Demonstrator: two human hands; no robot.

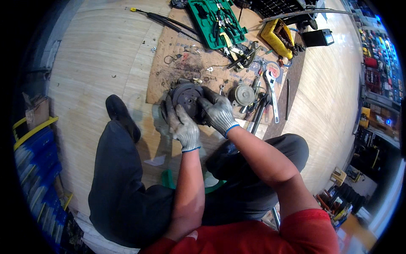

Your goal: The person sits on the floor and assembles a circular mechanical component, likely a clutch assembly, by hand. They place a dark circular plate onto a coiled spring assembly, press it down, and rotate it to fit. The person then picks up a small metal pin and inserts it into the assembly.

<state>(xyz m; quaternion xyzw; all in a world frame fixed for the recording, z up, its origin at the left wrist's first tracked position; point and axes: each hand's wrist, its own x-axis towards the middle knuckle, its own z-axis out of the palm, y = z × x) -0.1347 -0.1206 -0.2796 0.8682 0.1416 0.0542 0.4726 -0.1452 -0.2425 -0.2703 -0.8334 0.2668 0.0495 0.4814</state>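
Note:
Between my hands is a dark, greasy round metal pulley (186, 98), its flat face up, with small holes around a central hub. My left hand (184, 126), in a grey-white work glove with dark smudges, is closed around its left and near side. From the right, my right hand (218, 113), gloved alike, grips its edge with bent fingers. The undersides of both hands and of the pulley are hidden. Just right of my right hand lies a round grey metal part (242, 95). A small ring-ended metal piece (221, 88) lies beside it.
A stained cardboard sheet (165, 76) covers part of the floor. On it lie an adjustable wrench (272, 95), pliers (241, 57), a green tool case (204, 25) and a cut yellow container (275, 40). Black cables (165, 22) stretch across the far side. Blue stacked bins (42, 182) stand left.

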